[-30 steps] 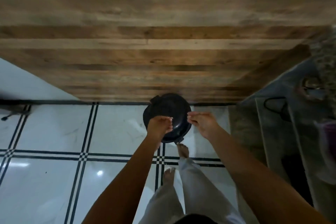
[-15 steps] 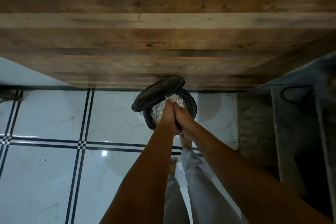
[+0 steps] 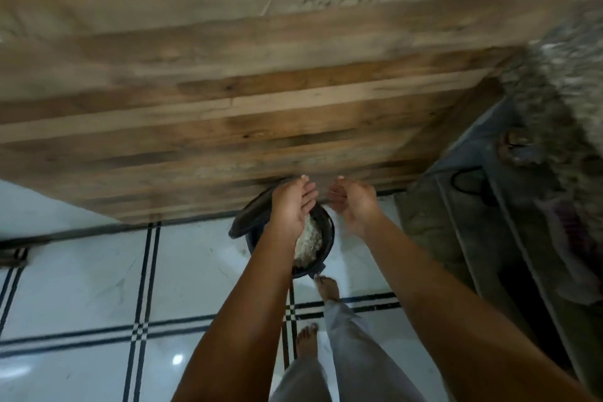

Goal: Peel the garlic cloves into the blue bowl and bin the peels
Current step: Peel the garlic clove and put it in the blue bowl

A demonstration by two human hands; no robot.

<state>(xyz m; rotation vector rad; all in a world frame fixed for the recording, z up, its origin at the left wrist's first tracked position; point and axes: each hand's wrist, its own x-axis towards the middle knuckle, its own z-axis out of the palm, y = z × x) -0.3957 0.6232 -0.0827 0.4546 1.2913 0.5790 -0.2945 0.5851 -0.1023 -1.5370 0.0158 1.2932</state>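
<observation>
Parting after being pressed together: left hand and right hand hovering apart at centre frame, fingers loosely cupped, gripping nothing. Lying below the left fingers, inside the open black bin: pale peels.

The left forearm covers the near left side of the bin and part of the pale peels inside it. The left hand hides much of the raised lid. The fingers of the right hand are smeared by blur. Both arms run off the near edge. At the far right, a grey speckled mass is too blurred to name.
</observation>
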